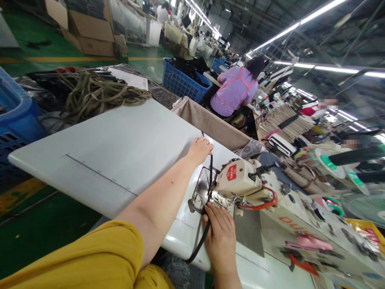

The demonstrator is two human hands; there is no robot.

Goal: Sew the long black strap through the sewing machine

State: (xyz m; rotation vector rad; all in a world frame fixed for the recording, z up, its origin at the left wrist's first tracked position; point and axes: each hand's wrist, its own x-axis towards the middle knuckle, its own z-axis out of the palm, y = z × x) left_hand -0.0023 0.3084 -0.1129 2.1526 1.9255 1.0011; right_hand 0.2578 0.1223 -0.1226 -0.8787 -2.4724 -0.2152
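Note:
A black strap (211,173) runs through an industrial sewing machine head (237,178) with a red DUKI-style label, and its lower length (198,241) hangs toward the table's front edge. My left hand (200,151) pinches the strap's upper part beyond the machine's metal plate (200,192). My right hand (220,237) lies at the machine's near side, its thumb against the strap. The needle area is hidden behind the plate and the machine head. A yellow sleeve (69,257) covers my left upper arm. The white work table (99,160) lies under my left forearm.
A coil of olive webbing (99,92) lies behind the table, beside a blue crate (183,82) and a beige fabric bin (210,124). A co-worker in a lilac top (234,90) sits beyond. Stacked beige bag parts (284,122) and a fan (367,206) stand right.

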